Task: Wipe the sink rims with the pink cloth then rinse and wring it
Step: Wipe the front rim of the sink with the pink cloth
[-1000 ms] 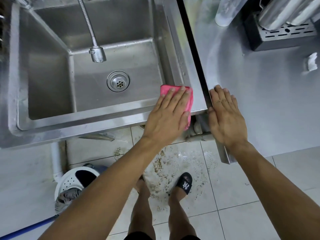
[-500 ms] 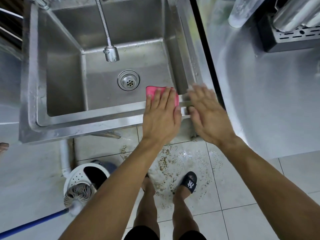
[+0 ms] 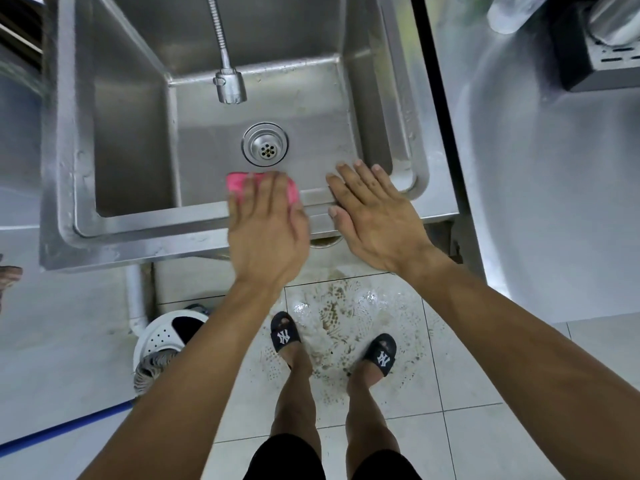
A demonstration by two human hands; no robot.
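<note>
The left hand (image 3: 268,223) lay flat, palm down, on the pink cloth (image 3: 239,183), fingers stretched out & close together, pressing the cloth onto the near rim of the stainless sink (image 3: 145,226). The cloth was soft, bunched, w/ rounded corners; most of it sat under the fingers, w/ a pink edge showing past the fingertips over the basin side & a bit to the left of them. The hand looked slightly blurred.

The right hand (image 3: 375,216) was flat too, palm down, fingers slightly spread, holding nothing; it rested on the same brushed-steel rim just right of the left hand, the two near but not touching. Its fingertips reached over the basin's inner edge near the rounded corner.

Beyond the left fingertips sat the round drain (image 3: 265,148), ringed metal w/ small holes. Farther past it hung the faucet (image 3: 229,83): a ribbed, flexible metal hose ending in a smooth cylindrical nozzle. The basin was rectangular, dull grey steel w/ water spots. Right of the right hand ran a shiny steel counter (image 3: 554,202). Below the wrists, the pale floor tiles (image 3: 467,375) were wet & speckled w/ brown dirt.
</note>
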